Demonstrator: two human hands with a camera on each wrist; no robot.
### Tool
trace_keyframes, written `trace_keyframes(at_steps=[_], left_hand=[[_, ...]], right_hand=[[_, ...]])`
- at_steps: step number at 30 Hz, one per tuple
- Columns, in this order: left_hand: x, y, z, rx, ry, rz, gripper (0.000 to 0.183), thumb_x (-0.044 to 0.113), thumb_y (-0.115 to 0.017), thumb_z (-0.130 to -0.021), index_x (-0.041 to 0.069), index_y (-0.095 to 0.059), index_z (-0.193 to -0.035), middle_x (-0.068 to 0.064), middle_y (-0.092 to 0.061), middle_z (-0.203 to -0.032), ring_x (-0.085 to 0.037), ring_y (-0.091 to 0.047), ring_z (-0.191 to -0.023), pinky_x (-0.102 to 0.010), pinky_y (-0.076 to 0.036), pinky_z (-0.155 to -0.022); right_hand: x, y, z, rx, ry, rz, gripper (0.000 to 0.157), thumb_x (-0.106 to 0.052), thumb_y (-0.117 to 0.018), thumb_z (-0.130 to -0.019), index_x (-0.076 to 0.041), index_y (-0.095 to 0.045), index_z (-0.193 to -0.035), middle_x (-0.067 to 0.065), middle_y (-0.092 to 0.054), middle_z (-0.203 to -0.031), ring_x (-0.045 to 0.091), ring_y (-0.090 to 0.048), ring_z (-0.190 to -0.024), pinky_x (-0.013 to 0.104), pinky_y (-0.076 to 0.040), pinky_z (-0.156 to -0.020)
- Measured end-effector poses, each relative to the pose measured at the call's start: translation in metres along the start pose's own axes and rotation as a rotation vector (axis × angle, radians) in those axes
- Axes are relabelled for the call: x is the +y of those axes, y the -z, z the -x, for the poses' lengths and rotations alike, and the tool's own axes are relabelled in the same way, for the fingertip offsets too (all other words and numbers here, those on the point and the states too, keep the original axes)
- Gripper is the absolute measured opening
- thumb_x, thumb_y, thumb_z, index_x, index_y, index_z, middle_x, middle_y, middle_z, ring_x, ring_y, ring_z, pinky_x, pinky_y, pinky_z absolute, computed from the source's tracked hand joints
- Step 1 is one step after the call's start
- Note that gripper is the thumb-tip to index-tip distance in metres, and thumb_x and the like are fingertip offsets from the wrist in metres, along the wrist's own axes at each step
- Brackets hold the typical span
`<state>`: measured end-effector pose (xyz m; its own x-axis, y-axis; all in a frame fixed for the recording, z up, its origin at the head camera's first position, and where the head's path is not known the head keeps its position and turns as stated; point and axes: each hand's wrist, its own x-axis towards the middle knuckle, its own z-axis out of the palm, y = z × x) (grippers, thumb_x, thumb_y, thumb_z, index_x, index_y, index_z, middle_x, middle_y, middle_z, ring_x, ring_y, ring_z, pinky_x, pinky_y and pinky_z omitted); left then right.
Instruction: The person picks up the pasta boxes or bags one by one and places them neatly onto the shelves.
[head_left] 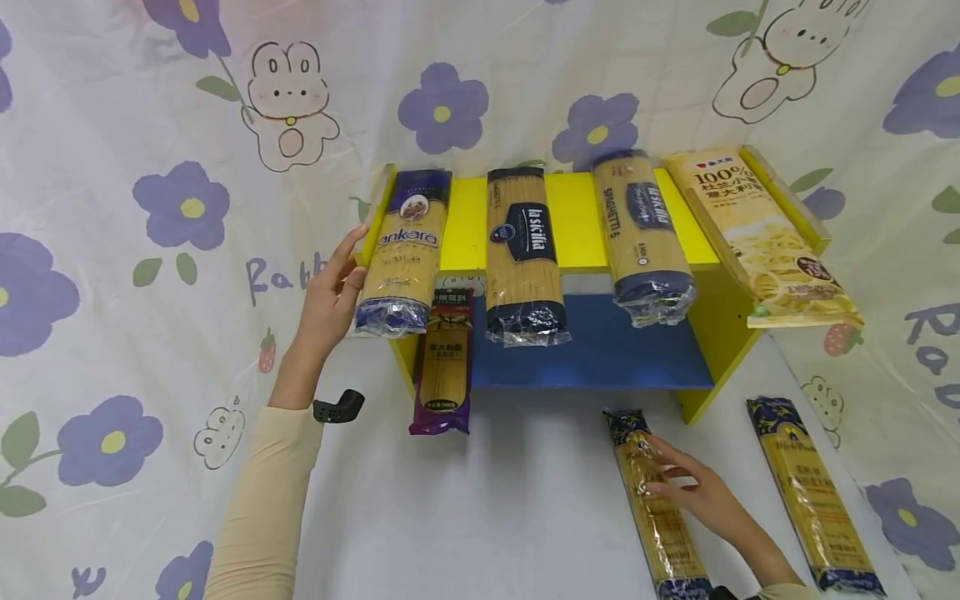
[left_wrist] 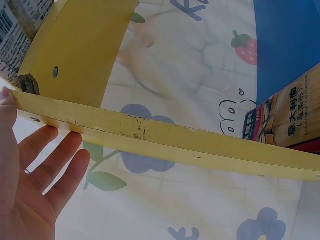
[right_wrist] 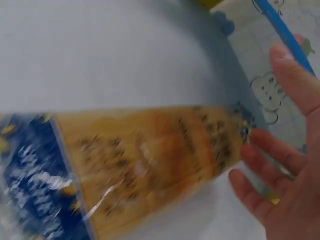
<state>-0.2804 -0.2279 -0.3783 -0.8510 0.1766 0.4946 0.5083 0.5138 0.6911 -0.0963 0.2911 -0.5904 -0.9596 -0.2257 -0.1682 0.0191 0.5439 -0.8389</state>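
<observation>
My left hand [head_left: 330, 302] is at the left side of a yellow and blue shelf [head_left: 577, 221], with the thumb at the front edge of its yellow side panel [left_wrist: 150, 129] and the fingertips against the outer face. Down on the white surface, my right hand [head_left: 701, 496] reaches over a pack of spaghetti [head_left: 660, 521] with blue ends. Its fingers are spread and lie by the far end of that pack [right_wrist: 145, 160] in the right wrist view, thumb well apart. A matching spaghetti pack [head_left: 813, 500] lies farther right.
Along the yellow top lie an Ankara pasta pack [head_left: 405, 250], two La Sicilia spaghetti packs [head_left: 525, 258] and a cream noodle bag [head_left: 765, 233], their ends overhanging the front. A purple pasta pack [head_left: 444, 362] leans out of the blue lower level [head_left: 585, 350]. Patterned cloth [head_left: 195, 333] surrounds the shelf.
</observation>
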Motion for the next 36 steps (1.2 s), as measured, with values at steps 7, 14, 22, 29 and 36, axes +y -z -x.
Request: trace_keyframes(at_steps=[7, 14, 22, 29, 36], left_hand=[[0.000, -0.001, 0.001, 0.001, 0.010, 0.003, 0.054, 0.052, -0.046, -0.099, 0.047, -0.033, -0.151, -0.018, -0.061, -0.138, -0.038, -0.064, -0.119, -0.056, -0.054, -0.094], [-0.001, -0.001, 0.001, 0.002, 0.011, 0.005, 0.054, 0.052, -0.045, -0.099, 0.047, -0.032, -0.152, -0.018, -0.060, -0.140, -0.038, -0.064, -0.118, -0.057, -0.054, -0.093], [-0.004, 0.001, 0.002, 0.008, 0.012, -0.001, 0.053, 0.048, -0.046, -0.101, 0.046, -0.032, -0.152, -0.017, -0.059, -0.141, -0.038, -0.065, -0.116, -0.056, -0.055, -0.092], [-0.004, 0.000, 0.001, 0.012, 0.012, -0.002, 0.055, 0.047, -0.046, -0.101, 0.041, -0.031, -0.154, -0.016, -0.059, -0.141, -0.037, -0.066, -0.115, -0.057, -0.056, -0.090], [-0.002, -0.002, 0.000, 0.001, 0.010, 0.013, 0.056, 0.047, -0.047, -0.101, 0.040, -0.032, -0.154, -0.017, -0.058, -0.142, -0.038, -0.065, -0.116, -0.057, -0.055, -0.091]], right_hand=[[0.034, -0.003, 0.029, -0.074, -0.164, 0.078, 0.075, -0.036, -0.067, -0.093, -0.015, -0.032, -0.156, 0.025, -0.046, -0.142, 0.031, -0.055, -0.113, 0.043, -0.052, -0.083], [0.052, -0.016, 0.046, -0.151, -0.238, 0.050, 0.078, -0.037, -0.070, -0.091, -0.015, -0.032, -0.156, 0.021, -0.048, -0.128, 0.020, -0.049, -0.104, 0.032, -0.050, -0.078], [0.046, -0.021, 0.049, -0.169, -0.237, 0.111, 0.085, -0.040, -0.075, -0.084, -0.018, -0.034, -0.155, 0.012, -0.045, -0.097, 0.018, -0.039, -0.077, 0.025, -0.037, -0.062], [0.038, -0.021, 0.047, -0.165, -0.169, 0.174, 0.085, -0.040, -0.076, -0.082, -0.017, -0.035, -0.153, 0.006, -0.044, -0.085, 0.016, -0.034, -0.072, 0.025, -0.033, -0.058], [0.039, -0.017, 0.043, -0.221, -0.030, 0.111, 0.083, -0.031, -0.072, -0.089, -0.013, -0.027, -0.156, 0.032, -0.057, -0.121, 0.020, -0.047, -0.080, 0.026, -0.042, -0.059]])
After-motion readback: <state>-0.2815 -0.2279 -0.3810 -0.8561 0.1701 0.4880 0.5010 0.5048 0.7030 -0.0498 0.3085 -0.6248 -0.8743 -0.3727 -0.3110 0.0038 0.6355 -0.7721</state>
